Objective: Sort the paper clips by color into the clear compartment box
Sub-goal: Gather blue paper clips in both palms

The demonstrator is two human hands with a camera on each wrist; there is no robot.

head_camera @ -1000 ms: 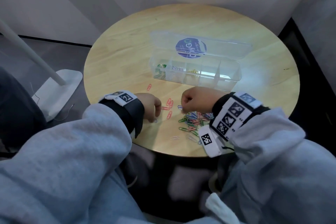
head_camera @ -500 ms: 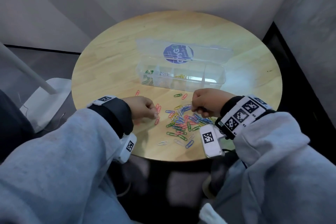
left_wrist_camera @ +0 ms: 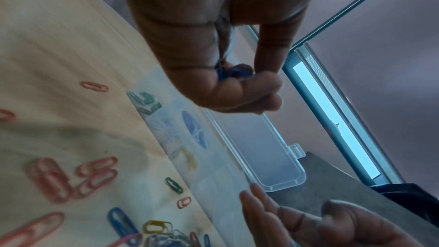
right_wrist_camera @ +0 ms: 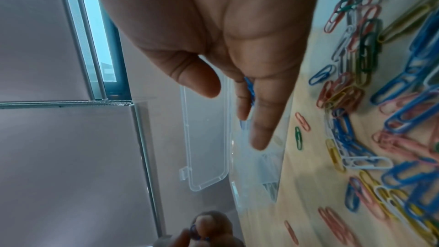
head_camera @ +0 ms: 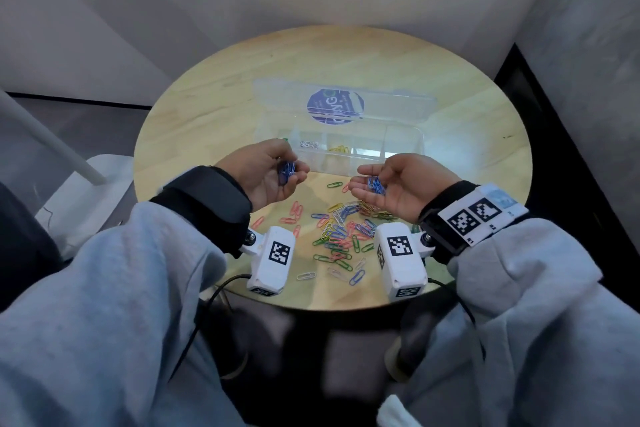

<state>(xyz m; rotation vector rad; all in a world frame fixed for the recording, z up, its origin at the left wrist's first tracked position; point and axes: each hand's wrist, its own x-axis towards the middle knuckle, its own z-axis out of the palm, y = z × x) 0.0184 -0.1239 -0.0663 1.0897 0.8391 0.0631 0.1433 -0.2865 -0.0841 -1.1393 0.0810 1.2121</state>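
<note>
A clear compartment box [head_camera: 405, 135] stands open mid-table, its lid [head_camera: 398, 107] lying flat behind it. Green [head_camera: 284, 140], white [head_camera: 308, 144] and yellow clips [head_camera: 337, 149] sit in its left compartments. A mixed pile of paper clips [head_camera: 341, 232] lies on the table in front. My left hand [head_camera: 291, 166] hovers palm-up before the box's left end, fingers curled round a few blue clips [head_camera: 287, 170], which also show in the left wrist view [left_wrist_camera: 228, 73]. My right hand [head_camera: 367, 180] is palm-up with fingers straight, and blue clips [head_camera: 375, 184] lie on them.
The round wooden table [head_camera: 207, 107] ends close to my body. Loose pink clips [head_camera: 294, 211] lie left of the pile. A white lamp base [head_camera: 93, 184] and pole [head_camera: 52, 146] stand on the floor at left. Walls close in behind and on the right.
Both hands have lifted off the pile and turned palm-up near the box, each with blue clips in it. Before, they were knuckles-up on the table picking at the clips.
</note>
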